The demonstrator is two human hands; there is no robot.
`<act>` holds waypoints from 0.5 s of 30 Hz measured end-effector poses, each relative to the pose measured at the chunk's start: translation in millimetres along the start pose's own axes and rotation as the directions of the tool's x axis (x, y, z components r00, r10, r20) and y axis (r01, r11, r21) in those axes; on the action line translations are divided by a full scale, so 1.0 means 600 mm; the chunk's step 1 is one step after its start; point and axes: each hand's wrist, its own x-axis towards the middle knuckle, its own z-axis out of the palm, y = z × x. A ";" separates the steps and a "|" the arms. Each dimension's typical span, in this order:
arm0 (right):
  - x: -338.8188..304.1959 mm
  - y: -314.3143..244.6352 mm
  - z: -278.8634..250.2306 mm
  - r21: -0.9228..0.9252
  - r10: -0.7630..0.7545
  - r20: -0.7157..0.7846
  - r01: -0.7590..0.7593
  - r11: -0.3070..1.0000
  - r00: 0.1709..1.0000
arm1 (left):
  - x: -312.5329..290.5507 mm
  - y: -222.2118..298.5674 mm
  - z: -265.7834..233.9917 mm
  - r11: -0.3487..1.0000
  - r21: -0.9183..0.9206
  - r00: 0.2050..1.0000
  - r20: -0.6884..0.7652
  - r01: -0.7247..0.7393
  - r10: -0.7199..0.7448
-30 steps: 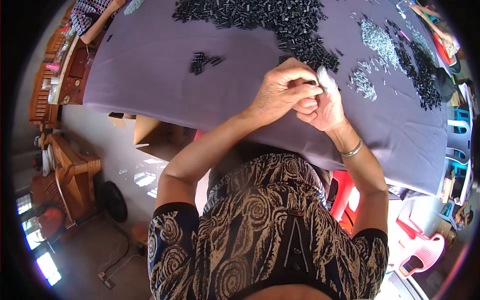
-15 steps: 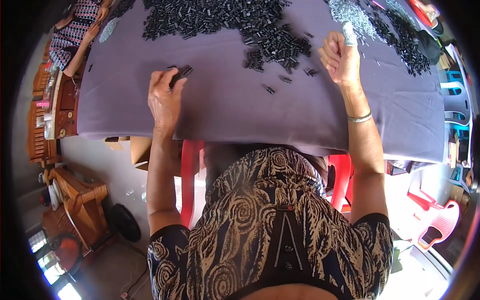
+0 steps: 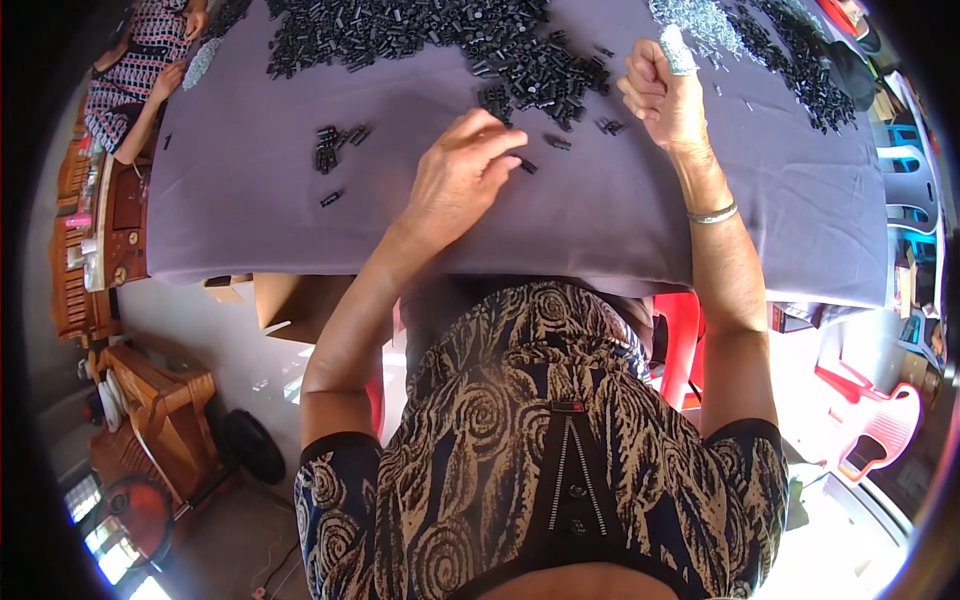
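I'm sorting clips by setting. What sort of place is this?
Probably a household room used for handwork: a cloth-covered table bears a heap of small black parts, with wooden furniture and a red plastic chair nearby.

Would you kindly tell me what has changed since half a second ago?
The left hand moved right from the small black cluster to beside a loose black piece; another piece, apparently let go, lies on the cluster's near side. The right hand stays curled.
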 end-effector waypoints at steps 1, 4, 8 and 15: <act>0.001 0.006 -0.009 0.031 -0.001 0.034 0.000 1.000 0.999 | 0.002 0.002 0.005 1.000 -0.001 1.000 0.003 -0.002 0.002; 0.007 0.023 -0.019 -0.102 -0.017 0.043 0.022 0.995 0.999 | 0.007 0.003 0.012 0.986 0.118 0.992 0.056 -0.118 0.112; 0.005 0.027 -0.006 -0.052 -0.032 0.066 0.035 0.998 0.997 | 0.005 -0.008 0.026 0.973 0.165 0.987 0.052 -0.160 0.154; -0.011 0.009 0.019 -0.284 0.015 0.164 0.033 0.958 0.986 | 0.009 -0.016 0.039 0.632 -0.740 0.918 -0.050 0.230 -0.393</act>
